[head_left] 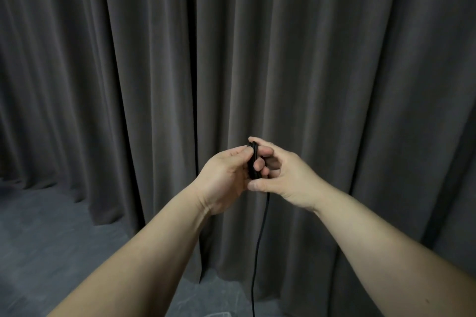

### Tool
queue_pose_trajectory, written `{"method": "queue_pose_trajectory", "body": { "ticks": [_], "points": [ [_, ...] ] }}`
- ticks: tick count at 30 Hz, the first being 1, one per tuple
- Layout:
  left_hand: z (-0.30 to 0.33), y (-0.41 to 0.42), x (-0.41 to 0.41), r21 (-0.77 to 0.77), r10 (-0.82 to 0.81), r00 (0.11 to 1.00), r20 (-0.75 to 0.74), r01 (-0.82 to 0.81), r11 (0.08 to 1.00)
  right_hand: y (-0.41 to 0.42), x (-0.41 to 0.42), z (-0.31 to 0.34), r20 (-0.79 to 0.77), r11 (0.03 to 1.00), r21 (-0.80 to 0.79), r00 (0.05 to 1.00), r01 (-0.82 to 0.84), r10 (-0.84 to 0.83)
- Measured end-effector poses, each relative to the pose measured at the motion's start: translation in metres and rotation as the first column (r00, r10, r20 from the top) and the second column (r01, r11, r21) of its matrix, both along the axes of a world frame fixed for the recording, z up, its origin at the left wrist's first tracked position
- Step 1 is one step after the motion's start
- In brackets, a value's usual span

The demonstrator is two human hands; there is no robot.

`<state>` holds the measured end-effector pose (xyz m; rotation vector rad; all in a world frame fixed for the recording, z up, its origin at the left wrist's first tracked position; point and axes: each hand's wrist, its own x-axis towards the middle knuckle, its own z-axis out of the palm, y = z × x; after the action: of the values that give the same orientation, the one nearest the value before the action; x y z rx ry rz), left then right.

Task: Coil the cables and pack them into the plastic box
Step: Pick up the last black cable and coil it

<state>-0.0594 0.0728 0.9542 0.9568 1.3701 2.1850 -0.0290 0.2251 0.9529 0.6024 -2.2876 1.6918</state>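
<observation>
A thin black cable point(260, 239) hangs straight down from between my hands and leaves the frame at the bottom. Its upper part is wound into a small tight coil point(253, 162) held upright in front of me. My left hand point(224, 177) grips the coil from the left, thumb on its top edge. My right hand point(286, 180) pinches the coil from the right, fingers curled round it and thumb under it where the loose strand drops away. The plastic box is not in view.
A dark grey pleated curtain point(154, 59) fills the whole background. Grey floor point(46, 234) shows at the lower left, where the curtain's hem meets it.
</observation>
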Motion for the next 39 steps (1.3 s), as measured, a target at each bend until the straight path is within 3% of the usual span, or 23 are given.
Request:
{"method": "queue_pose_trajectory", "body": {
  "ticks": [7,10,15,21,24,27,30,34,39],
  "points": [
    [0.002,0.007,0.004,0.032,-0.016,1.0,-0.003,0.016,0.999,0.003,0.004,0.001,0.061,0.995,-0.064,0.995,-0.077,0.08],
    [0.004,0.007,0.005,0.067,-0.031,0.999,0.033,0.029,0.997,0.001,0.002,0.002,0.067,0.997,0.008,0.995,-0.079,0.078],
    [0.01,0.004,0.0,0.202,0.115,0.974,0.193,-0.154,0.967,-0.003,-0.004,-0.008,0.121,0.992,0.115,0.992,-0.053,0.039],
    [0.019,-0.02,-0.02,0.197,0.326,0.921,0.214,-0.368,0.909,0.001,-0.003,-0.031,0.108,0.956,0.239,0.974,0.167,-0.197],
    [0.022,-0.027,-0.026,0.197,0.367,0.907,0.206,-0.406,0.892,-0.001,0.001,-0.03,-0.009,0.851,0.482,0.973,0.207,-0.231],
    [0.021,-0.025,-0.028,0.172,0.387,0.909,0.154,-0.41,0.896,-0.013,0.003,-0.012,-0.099,0.631,0.757,0.984,0.17,-0.147],
    [0.015,-0.021,-0.027,0.064,0.432,0.902,-0.013,-0.431,0.9,-0.025,0.008,0.016,-0.216,0.643,0.73,0.971,0.23,-0.102],
    [0.008,-0.024,-0.025,-0.06,0.373,0.909,-0.185,-0.389,0.919,-0.027,0.013,0.044,-0.343,0.678,0.65,0.929,0.342,-0.139],
    [0.017,-0.036,-0.032,0.075,0.368,0.93,0.008,-0.368,0.927,-0.025,0.016,0.045,-0.216,0.662,0.709,0.968,0.243,-0.125]
  ]
}}
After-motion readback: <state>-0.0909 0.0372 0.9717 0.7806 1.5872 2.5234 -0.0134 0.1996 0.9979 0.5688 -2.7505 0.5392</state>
